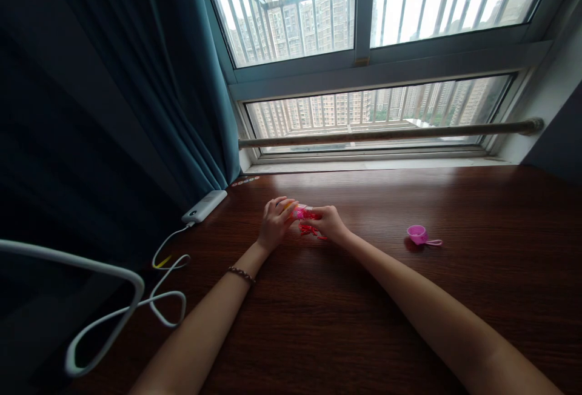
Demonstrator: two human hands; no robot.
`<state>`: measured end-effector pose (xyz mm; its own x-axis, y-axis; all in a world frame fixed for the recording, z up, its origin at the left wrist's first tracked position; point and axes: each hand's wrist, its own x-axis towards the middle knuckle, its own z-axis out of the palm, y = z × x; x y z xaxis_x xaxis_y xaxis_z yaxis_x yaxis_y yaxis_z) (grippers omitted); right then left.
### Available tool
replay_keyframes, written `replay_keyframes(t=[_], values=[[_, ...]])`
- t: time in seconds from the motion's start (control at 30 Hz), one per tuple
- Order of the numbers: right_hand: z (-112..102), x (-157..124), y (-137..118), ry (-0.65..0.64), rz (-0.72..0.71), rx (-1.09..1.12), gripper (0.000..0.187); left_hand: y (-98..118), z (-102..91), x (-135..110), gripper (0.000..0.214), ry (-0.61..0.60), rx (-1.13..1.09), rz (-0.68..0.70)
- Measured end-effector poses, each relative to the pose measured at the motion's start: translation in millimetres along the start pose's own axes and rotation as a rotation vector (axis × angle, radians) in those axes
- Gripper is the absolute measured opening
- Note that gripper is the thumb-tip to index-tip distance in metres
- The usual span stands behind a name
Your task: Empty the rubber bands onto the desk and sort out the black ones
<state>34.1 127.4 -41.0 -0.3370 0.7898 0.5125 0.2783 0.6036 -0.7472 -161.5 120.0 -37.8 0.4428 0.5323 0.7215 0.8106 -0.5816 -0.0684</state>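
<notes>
Both of my hands meet over a dark wooden table [364,310] near the window. My left hand [274,222] is closed round one end of a small pink and clear container [301,212], with an orange bit at its fingertips. My right hand [331,223] is closed on the other end. Small red pieces [309,231] lie on the table just under the hands. I cannot make out what the pieces are. A beaded bracelet [241,274] sits on my left wrist.
A small pink cup with a handle [419,235] lies on the table to the right. A white power bank [204,206] with a looping white cable [166,289] rests at the left edge by a teal curtain [182,80]. A barred window [364,49] runs behind.
</notes>
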Motion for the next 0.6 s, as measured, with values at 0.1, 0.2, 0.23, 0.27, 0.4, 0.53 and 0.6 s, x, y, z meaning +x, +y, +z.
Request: replay_keyframes(t=[0.1,0.2,0.23,0.27,0.4,0.53,0.6], values=[[0.5,-0.7,-2.2,0.03,0.004,0.006,0.038,-0.8,1.1,-0.1,0.037,0.004,0.013,-0.002],[2.2,-1.3,-2.5,0.061,0.028,0.009,0.033,-0.4,1.4,0.3,0.037,0.01,0.024,-0.003],[2.9,-1.5,-2.5,0.07,0.035,0.008,0.032,0.1,1.3,0.5,0.037,0.012,0.028,-0.004],[3.6,-1.7,-2.6,0.079,0.042,0.007,0.03,0.8,1.0,0.8,0.037,0.015,0.033,-0.006],[4.7,-2.3,-4.1,0.118,0.069,0.012,0.029,5.3,-1.2,1.9,0.036,0.025,0.065,-0.025],[2.6,-1.6,-5.2,0.126,0.091,0.044,0.032,8.0,-3.7,2.1,0.035,0.019,0.09,-0.046],[0.2,-0.4,-3.8,0.086,0.097,0.082,0.034,7.4,-3.8,1.5,0.035,0.013,0.092,-0.051]])
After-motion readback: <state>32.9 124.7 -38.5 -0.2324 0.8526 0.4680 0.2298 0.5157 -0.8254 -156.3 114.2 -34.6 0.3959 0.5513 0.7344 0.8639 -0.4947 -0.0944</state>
